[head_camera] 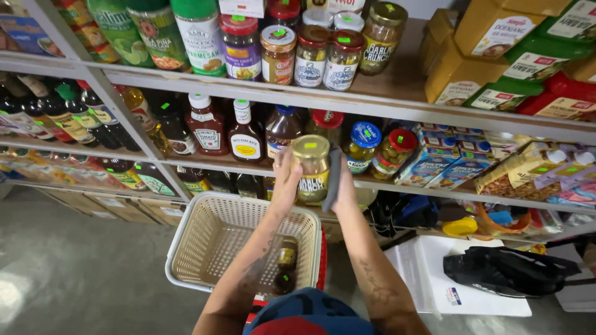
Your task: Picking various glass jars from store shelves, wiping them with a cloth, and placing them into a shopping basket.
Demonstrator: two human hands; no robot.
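Glass jar (312, 169), gold lid, yellow label, held before middle shelf (434, 189) front edge. Red-labelled sauce bottles (207, 127) behind it, toward left. Blue cartons (442, 162) at right. Top shelf (397, 80): jars with small green stickers (343, 59); yellow, green, red tubs (496, 56) at right end.

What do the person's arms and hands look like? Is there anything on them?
Both arms are bare, with no sleeves in view. The left hand and right hand wear no gloves. Dark tattoo-like markings show on both forearms. No watch or bracelet is visible.
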